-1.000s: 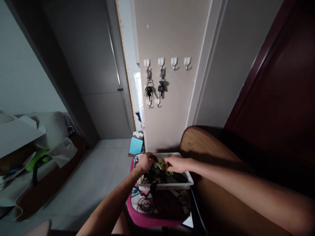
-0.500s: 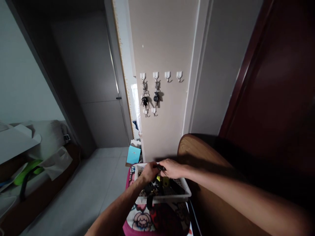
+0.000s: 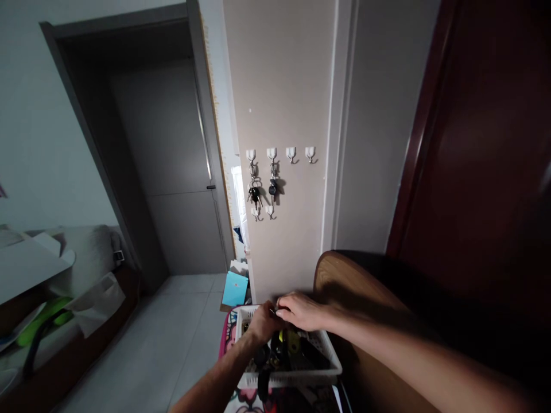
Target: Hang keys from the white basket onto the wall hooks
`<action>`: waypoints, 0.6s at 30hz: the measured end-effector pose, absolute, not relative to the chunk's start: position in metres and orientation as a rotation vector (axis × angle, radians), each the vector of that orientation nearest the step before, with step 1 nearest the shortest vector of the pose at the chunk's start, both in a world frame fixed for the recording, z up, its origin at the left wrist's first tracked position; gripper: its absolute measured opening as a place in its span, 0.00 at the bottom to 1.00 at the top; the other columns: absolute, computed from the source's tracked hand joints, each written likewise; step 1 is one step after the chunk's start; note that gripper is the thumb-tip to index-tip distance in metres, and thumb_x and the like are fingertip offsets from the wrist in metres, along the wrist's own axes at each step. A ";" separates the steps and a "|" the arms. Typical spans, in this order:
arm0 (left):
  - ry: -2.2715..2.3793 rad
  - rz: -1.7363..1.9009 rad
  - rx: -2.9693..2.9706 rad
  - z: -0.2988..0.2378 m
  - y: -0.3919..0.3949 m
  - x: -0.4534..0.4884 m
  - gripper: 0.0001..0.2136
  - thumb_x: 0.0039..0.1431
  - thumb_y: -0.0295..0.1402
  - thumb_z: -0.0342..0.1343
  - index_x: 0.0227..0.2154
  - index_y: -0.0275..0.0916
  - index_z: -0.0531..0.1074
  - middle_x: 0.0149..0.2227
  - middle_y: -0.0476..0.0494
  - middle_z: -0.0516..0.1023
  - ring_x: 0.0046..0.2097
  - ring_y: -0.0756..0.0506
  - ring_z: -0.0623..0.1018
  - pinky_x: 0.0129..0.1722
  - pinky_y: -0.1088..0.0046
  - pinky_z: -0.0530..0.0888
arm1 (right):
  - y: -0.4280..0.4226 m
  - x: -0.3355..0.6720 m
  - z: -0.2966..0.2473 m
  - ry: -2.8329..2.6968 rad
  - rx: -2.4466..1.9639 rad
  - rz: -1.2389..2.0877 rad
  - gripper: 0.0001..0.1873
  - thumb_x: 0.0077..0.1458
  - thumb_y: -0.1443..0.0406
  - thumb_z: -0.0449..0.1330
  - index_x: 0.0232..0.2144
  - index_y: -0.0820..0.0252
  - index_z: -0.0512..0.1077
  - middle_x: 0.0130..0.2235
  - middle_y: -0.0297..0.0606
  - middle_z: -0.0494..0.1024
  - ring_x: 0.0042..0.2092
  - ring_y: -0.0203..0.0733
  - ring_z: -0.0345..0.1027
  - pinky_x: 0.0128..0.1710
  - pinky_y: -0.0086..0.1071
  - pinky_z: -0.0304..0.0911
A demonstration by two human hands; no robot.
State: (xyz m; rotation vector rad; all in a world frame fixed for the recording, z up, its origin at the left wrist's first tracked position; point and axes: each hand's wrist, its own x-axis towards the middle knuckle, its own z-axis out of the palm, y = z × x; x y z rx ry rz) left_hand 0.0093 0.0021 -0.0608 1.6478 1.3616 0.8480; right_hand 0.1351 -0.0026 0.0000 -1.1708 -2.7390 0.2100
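Note:
Over the far side of a white plastic basket (image 3: 293, 378), my left hand (image 3: 264, 321) and my right hand (image 3: 301, 310) come together. Their fingers are closed and meet around something small with a metallic glint, mostly hidden by the fingers. What it is I cannot make out. Below them the basket holds a jumble of dark items, with a yellow-and-black tool (image 3: 293, 342) among them. A black strap (image 3: 263, 384) hangs over the basket's near rim. Underneath lies a flower-patterned surface with a pink edge (image 3: 224, 332).
On the wall ahead, two key bunches (image 3: 255, 194) (image 3: 272, 186) hang from white hooks (image 3: 291, 154); other hooks hold nothing. A wooden board (image 3: 344, 281) stands close on the right. Left are a blue box (image 3: 235, 288), a grey door (image 3: 172, 143) and a cluttered sofa (image 3: 92, 246).
My view has tilted up, so wall, hooks and basket sit lower in the picture. Both hands stay together over the basket; the dark piece seen between them is now mostly hidden.

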 end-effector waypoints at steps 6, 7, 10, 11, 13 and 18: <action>1.363 0.718 1.824 -0.054 -0.007 0.002 0.15 0.36 0.26 0.48 0.33 0.33 0.61 0.21 0.51 0.67 0.23 0.54 0.64 0.22 0.81 0.60 | 0.002 0.137 0.010 -2.644 -1.374 0.140 0.14 0.44 0.66 0.44 0.20 0.64 0.68 0.20 0.36 0.69 0.21 0.30 0.55 0.19 0.25 0.41; 1.423 0.663 1.903 -0.053 -0.009 -0.003 0.15 0.37 0.27 0.48 0.34 0.34 0.61 0.23 0.50 0.68 0.26 0.53 0.65 0.24 0.80 0.62 | 0.002 0.138 0.010 -2.632 -1.372 0.134 0.14 0.44 0.66 0.44 0.20 0.64 0.68 0.19 0.36 0.69 0.20 0.30 0.54 0.19 0.25 0.40; 1.644 0.364 2.172 -0.051 -0.019 -0.020 0.15 0.36 0.29 0.48 0.32 0.35 0.64 0.32 0.43 0.68 0.35 0.46 0.66 0.34 0.72 0.62 | 0.002 0.138 0.012 -2.621 -1.334 0.139 0.15 0.44 0.65 0.44 0.18 0.64 0.67 0.18 0.35 0.68 0.19 0.29 0.52 0.19 0.25 0.40; 1.698 0.255 2.239 -0.051 -0.022 -0.023 0.15 0.35 0.29 0.48 0.31 0.35 0.65 0.35 0.41 0.67 0.38 0.44 0.65 0.36 0.70 0.61 | 0.002 0.137 0.012 -2.619 -1.319 0.147 0.15 0.44 0.65 0.44 0.18 0.64 0.67 0.18 0.35 0.67 0.19 0.29 0.52 0.19 0.25 0.40; 1.740 0.104 2.323 -0.053 -0.028 -0.027 0.14 0.35 0.29 0.48 0.30 0.35 0.66 0.36 0.40 0.67 0.41 0.42 0.63 0.39 0.67 0.59 | 0.002 0.135 0.014 -2.603 -1.296 0.157 0.15 0.44 0.64 0.43 0.18 0.64 0.67 0.17 0.34 0.67 0.19 0.29 0.51 0.19 0.24 0.40; 1.686 0.049 2.355 -0.056 -0.030 -0.023 0.14 0.34 0.26 0.46 0.29 0.34 0.66 0.31 0.40 0.69 0.39 0.42 0.65 0.37 0.70 0.61 | 0.000 0.134 0.013 -2.583 -1.323 0.154 0.15 0.44 0.64 0.43 0.22 0.63 0.67 0.20 0.35 0.68 0.21 0.29 0.54 0.19 0.24 0.42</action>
